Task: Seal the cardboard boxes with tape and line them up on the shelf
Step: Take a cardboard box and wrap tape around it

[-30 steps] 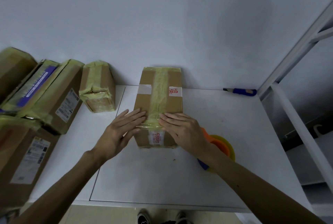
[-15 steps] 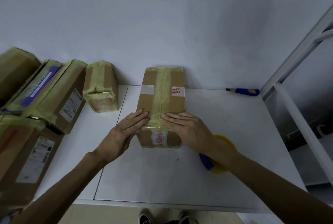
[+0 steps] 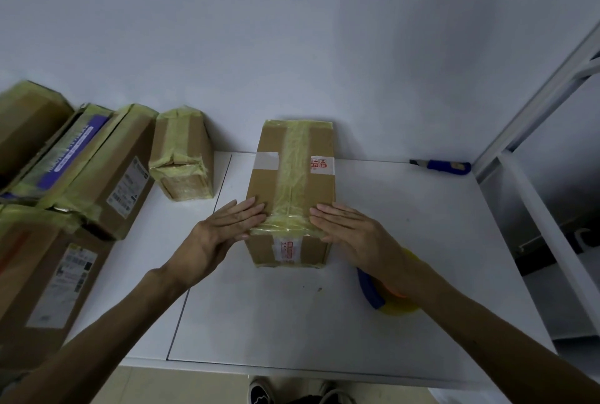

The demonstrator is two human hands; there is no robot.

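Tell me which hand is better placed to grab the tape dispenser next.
Right, most likely. The tape dispenser lies just under the right forearm, beside the right hand, which rests flat on the cardboard box. The left hand presses the box's opposite side.

Head cam, close, fwd-down onto white table [image 3: 406, 241] toward wall [image 3: 292, 30]

A box [image 3: 292, 189] is set in the middle of the table [image 3: 406, 225]. A smaller box [image 3: 183, 156] is placed to its left, with more boxes [image 3: 107, 176] piled beyond. A knife [image 3: 443, 166] is laid back right, and a tape roll [image 3: 373, 293] is kept near right.
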